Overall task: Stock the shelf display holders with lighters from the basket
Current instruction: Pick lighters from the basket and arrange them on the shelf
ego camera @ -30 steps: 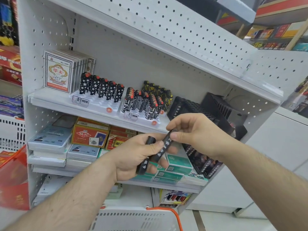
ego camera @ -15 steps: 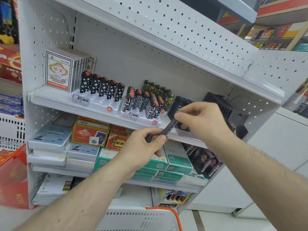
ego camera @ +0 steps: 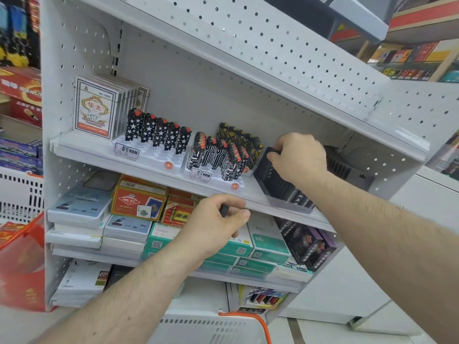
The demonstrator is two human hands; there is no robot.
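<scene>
My left hand (ego camera: 216, 225) hovers just below the middle shelf's front edge and grips a black lighter (ego camera: 224, 210), of which only the top end shows. My right hand (ego camera: 300, 157) is up at the black display holder (ego camera: 275, 184) on the right of the shelf, its curled fingers pressing a black lighter (ego camera: 273, 151) into the holder's top row. Two white holders stand to the left: one with star-patterned lighters (ego camera: 159, 131), one with circuit-patterned lighters (ego camera: 218, 155). The white basket (ego camera: 211, 328) with an orange handle sits at the bottom.
A stack of playing-card packs (ego camera: 99, 108) stands at the shelf's left end. A second black holder (ego camera: 347, 167) lies behind my right hand. Boxes of cards, cables and teal packs (ego camera: 263, 244) fill the shelf below. A red bag (ego camera: 22, 264) hangs at the left.
My right hand took one black lighter from my left hand and carried it up and right to the black holder. My left hand rose slightly, still holding one lighter.
</scene>
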